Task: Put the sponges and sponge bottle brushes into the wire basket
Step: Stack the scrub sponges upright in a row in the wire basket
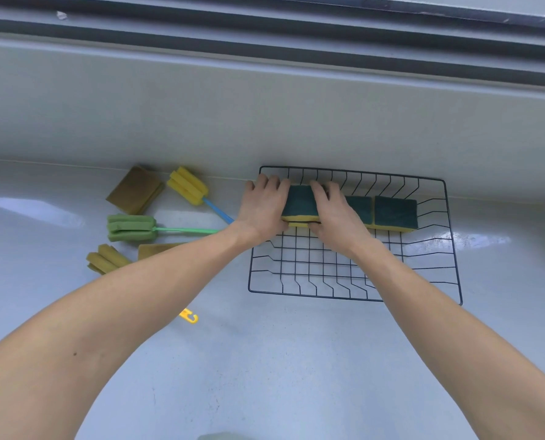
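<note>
A black wire basket (452,236) sits on the pale counter against the back wall. Inside it, along the far side, lie green-topped yellow sponges (395,214) in a row. My left hand (261,208) and my right hand (334,214) both grip the leftmost green-and-yellow sponge (299,201) at the basket's far left corner. Left of the basket lie a yellow sponge brush with a blue handle (187,185), a green sponge brush with a green handle (131,228), an olive sponge brush (106,260) partly under my left arm, and brown-topped sponges (134,190).
Another brown-topped sponge (156,249) peeks out beside my left forearm. A small yellow plastic hook (190,316) lies on the counter under that arm. A grey backsplash ledge (264,122) rises right behind the basket.
</note>
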